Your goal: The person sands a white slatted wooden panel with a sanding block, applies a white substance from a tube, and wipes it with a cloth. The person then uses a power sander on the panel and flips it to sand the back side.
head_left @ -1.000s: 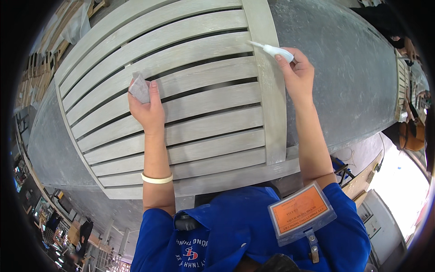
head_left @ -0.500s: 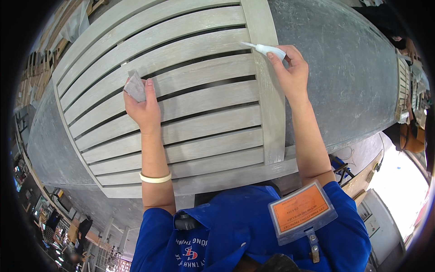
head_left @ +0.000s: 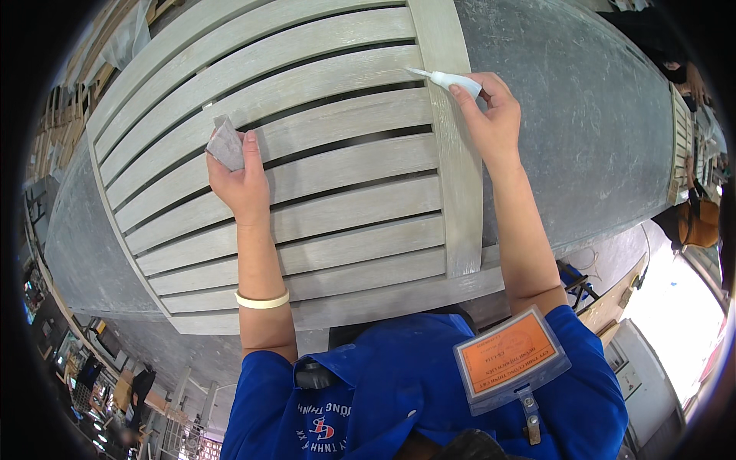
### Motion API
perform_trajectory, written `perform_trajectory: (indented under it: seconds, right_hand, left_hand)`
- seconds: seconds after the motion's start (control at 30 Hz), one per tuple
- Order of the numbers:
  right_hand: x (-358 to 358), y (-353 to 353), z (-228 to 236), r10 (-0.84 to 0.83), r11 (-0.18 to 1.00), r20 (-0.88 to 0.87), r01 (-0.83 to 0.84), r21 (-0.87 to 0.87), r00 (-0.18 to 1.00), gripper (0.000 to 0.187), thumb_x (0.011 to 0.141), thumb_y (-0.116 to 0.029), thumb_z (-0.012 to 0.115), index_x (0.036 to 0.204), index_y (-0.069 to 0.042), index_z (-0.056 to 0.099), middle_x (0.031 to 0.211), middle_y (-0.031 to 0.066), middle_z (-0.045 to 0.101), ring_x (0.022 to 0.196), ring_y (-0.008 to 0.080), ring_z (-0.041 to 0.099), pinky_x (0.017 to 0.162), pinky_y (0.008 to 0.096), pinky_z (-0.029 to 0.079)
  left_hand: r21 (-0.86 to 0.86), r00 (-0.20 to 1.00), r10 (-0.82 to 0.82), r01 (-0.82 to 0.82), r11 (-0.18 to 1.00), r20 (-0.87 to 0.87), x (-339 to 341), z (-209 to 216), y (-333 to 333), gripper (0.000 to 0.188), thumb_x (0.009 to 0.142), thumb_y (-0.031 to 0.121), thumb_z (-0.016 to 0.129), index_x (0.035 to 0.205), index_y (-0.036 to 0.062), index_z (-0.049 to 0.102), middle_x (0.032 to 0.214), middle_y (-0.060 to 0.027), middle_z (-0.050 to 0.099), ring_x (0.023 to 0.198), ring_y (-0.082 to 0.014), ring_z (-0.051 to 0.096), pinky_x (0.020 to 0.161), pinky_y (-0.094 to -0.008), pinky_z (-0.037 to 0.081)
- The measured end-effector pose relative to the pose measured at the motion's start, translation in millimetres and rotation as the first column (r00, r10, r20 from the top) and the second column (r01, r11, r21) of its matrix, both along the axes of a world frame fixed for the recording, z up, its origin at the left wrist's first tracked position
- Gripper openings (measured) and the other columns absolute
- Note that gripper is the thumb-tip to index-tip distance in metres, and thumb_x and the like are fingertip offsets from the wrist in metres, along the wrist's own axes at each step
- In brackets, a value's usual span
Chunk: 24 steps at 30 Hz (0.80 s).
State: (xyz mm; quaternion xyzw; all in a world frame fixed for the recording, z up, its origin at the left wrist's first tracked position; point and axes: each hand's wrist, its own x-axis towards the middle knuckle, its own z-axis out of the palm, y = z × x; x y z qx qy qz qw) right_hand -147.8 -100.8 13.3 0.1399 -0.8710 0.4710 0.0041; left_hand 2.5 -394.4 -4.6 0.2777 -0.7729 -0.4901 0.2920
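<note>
A pale grey-washed wooden slatted panel (head_left: pixel 458 199) lies flat before me. My right hand (head_left: pixel 494 126) pinches a small white glue bottle (head_left: pixel 455 82) with a long thin nozzle. Its tip points left, over the slats beside the panel's right-hand rail; whether it touches the wood I cannot tell. Above the middle of the slats, my left hand (head_left: pixel 242 188) is closed round a folded grey piece that looks like sandpaper (head_left: pixel 228 149), held between thumb and fingers.
Under the panel is a dark grey worktable (head_left: pixel 567 130), its surface scuffed. Stacked wooden parts (head_left: pixel 69 115) stand at the far left. At the right edge other people are partly visible near another slatted panel (head_left: pixel 681 142). An orange badge (head_left: pixel 512 356) hangs from my blue shirt.
Both hands stay nearly in place. The bottle and right hand have shifted slightly to the left and away; the left hand has moved a little left with the sandpaper.
</note>
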Motion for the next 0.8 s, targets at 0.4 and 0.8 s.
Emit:
perform_trajectory:
  seconds: [0.4, 0.8]
  right_hand:
    - [1.1, -0.8, -0.4, -0.006, 1.0, -0.003, 0.006, 0.022, 1.0, 0.014, 0.085, -0.008, 0.069, 0.094, 0.002, 0.067, 0.093, 0.0071, 0.064, 0.089, 0.015, 0.061, 0.083, 0.0283, 0.048]
    - [0.1, -3.5, 0.3, 0.008, 1.0, -0.021, -0.008, 0.023, 1.0, 0.017, 0.083, -0.016, 0.071, 0.092, -0.002, 0.069, 0.092, 0.007, 0.065, 0.094, 0.0211, 0.056, 0.079, 0.0325, 0.047]
  left_hand:
    - [0.015, 1.0, 0.006, -0.006, 1.0, -0.009, 0.7, 0.8, 0.8, 0.033, 0.09, 0.012, 0.068, 0.114, -0.0048, 0.053, 0.096, -0.006, 0.061, 0.087, -0.0118, 0.057, 0.08, -0.0257, 0.047]
    - [0.014, 0.999, -0.025, 0.025, 1.0, -0.025, 0.4, 1.6, 0.1, 0.026, 0.09, 0.011, 0.068, 0.109, -0.0026, 0.055, 0.095, -0.0054, 0.061, 0.086, -0.0114, 0.057, 0.079, -0.0258, 0.047]
